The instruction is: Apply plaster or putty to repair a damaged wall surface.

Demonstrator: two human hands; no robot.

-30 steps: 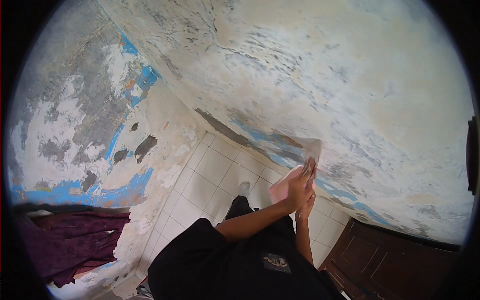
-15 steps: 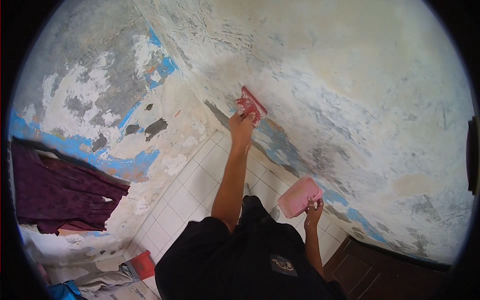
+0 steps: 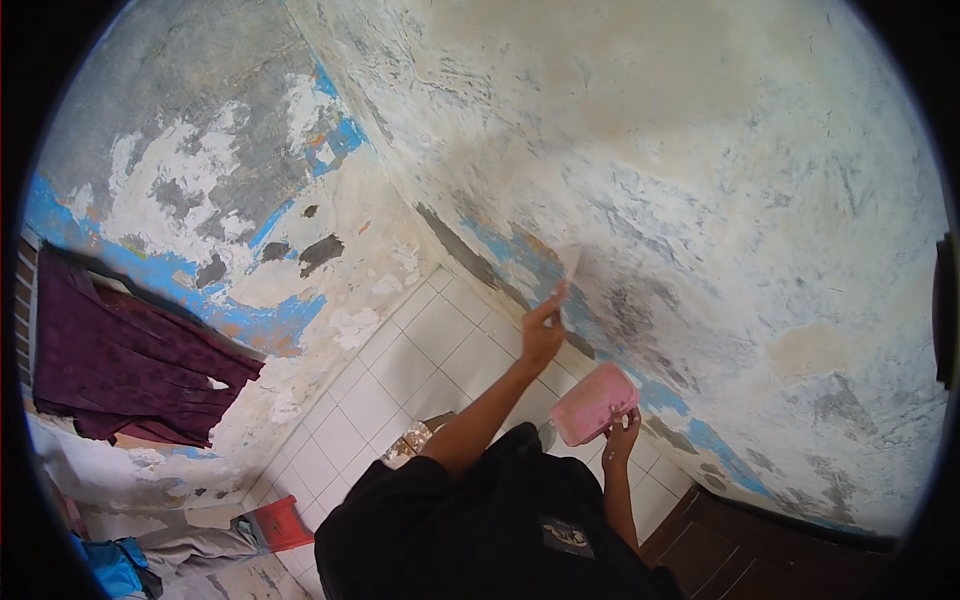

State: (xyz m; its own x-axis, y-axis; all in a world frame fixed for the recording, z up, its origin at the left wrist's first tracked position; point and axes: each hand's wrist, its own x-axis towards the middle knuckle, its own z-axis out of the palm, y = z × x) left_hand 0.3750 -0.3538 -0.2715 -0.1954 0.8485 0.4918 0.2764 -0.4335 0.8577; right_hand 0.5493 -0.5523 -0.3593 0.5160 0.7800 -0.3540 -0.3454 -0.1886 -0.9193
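Observation:
My left hand [image 3: 543,332] is closed on a red putty spreader [image 3: 570,270], which is turned nearly edge-on and blurred. Its blade is at the lower part of the patchy right wall [image 3: 700,250], over a strip of bare blue paint; whether it presses on the surface I cannot tell. Lower and to the right, my right hand [image 3: 622,434] grips the rim of a pink rectangular plastic tub [image 3: 597,404], tilted so that its inside shows, with pinkish-white residue in it. White smears mark my right fingers.
A dark purple cloth [image 3: 130,350] hangs on the peeling left wall [image 3: 200,180]. White floor tiles [image 3: 440,330] run below the corner. A red object [image 3: 283,523] and rumpled fabrics [image 3: 190,550] lie lower left. Dark brown panelling [image 3: 725,550] stands lower right.
My left hand has moved down and to the right along the wall with the spreader, which has turned from broadside to edge-on. The tub has shifted slightly. A speckled object now shows beside my left arm.

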